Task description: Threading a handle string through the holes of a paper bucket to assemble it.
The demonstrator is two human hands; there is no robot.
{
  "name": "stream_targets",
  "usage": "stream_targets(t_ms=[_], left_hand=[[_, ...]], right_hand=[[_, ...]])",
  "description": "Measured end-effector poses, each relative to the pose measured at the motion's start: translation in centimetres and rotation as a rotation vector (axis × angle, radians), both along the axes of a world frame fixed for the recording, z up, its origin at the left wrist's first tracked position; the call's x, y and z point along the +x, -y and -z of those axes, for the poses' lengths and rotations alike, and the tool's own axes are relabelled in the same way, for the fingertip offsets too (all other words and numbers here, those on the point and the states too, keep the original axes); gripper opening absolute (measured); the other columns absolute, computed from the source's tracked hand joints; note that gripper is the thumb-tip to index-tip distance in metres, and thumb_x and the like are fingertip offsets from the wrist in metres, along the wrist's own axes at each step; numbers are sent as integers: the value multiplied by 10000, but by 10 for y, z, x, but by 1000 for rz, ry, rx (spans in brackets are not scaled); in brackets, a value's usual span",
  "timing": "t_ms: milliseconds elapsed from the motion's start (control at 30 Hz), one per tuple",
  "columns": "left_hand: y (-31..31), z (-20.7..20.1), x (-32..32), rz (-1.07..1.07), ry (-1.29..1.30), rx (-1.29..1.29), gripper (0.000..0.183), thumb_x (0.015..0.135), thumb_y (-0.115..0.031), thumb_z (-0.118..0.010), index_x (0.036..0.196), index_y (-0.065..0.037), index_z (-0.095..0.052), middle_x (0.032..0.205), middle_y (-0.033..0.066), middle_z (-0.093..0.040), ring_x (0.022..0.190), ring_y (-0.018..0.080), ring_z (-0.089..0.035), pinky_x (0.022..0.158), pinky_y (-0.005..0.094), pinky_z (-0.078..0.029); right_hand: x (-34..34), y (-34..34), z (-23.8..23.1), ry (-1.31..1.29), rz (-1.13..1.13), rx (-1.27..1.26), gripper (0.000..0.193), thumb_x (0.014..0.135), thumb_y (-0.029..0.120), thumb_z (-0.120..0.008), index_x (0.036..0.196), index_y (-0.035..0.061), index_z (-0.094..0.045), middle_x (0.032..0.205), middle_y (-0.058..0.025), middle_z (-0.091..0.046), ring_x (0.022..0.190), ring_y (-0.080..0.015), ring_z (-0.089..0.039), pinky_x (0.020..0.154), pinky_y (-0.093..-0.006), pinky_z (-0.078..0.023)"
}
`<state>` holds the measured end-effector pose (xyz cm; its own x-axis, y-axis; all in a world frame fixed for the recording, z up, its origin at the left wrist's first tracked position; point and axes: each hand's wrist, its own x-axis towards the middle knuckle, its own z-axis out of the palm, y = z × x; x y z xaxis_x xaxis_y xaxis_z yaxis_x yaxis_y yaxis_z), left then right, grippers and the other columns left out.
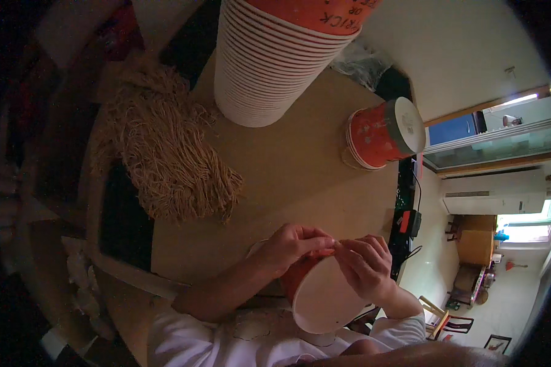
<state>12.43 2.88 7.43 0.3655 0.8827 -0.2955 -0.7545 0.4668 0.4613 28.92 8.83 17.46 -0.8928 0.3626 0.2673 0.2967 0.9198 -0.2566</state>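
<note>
My left hand [295,246] and my right hand [368,264] meet at the fingertips above a red paper bucket [296,273]. Both are closed in a pinch, and whatever lies between the fingers is too small to make out. The bucket rests tilted against my body, its round white end turned toward me. My left wrist lies close over its side. Farther left on the table spreads a bundle of tan cords [165,147], apart from my hands.
A tall stack of nested paper buckets [263,61] rises at the table's far side. To its right lies a red bucket with a green band [382,133]. Clear plastic wrap [362,64] sits behind. Near the table's right edge is a black-and-red device [409,222] with a cable.
</note>
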Motion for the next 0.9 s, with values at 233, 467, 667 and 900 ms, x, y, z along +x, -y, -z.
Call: stream_targets(t_ms=[233,467,667,900], left_hand=[[1,-12,-4,10,-40,4,152,803,-101,-624,916,-1,-637,831,40,-639,746,87,-579,708,223,-465],[0,-25,-9,-111,-647,266,138,780,-102,-650,899,-34,-640,817,46,-640,742,96,-580,676,232,-471],[6,-23,1,-313,-773,367,148,791,-107,-641,914,-25,-627,849,69,-638,762,122,-594,667,250,-476],[5,-28,-2,-255,-716,275,173,805,-77,-620,971,-27,-614,854,87,-647,740,132,-616,665,268,-494]], right_hand=[[0,-2,-3,31,57,-204,298,695,42,-645,992,38,-621,906,-101,-615,780,-246,-588,682,-343,-454],[-10,-11,-9,15,341,-713,198,755,-29,-608,941,33,-630,878,-113,-615,806,-251,-600,708,-317,-484],[-11,-15,-6,54,383,-933,107,766,-20,-613,865,14,-637,840,-97,-618,790,-189,-600,710,-283,-471],[-14,-15,0,22,384,-879,58,749,-22,-617,802,1,-618,787,-76,-617,750,-151,-590,681,-264,-462]])
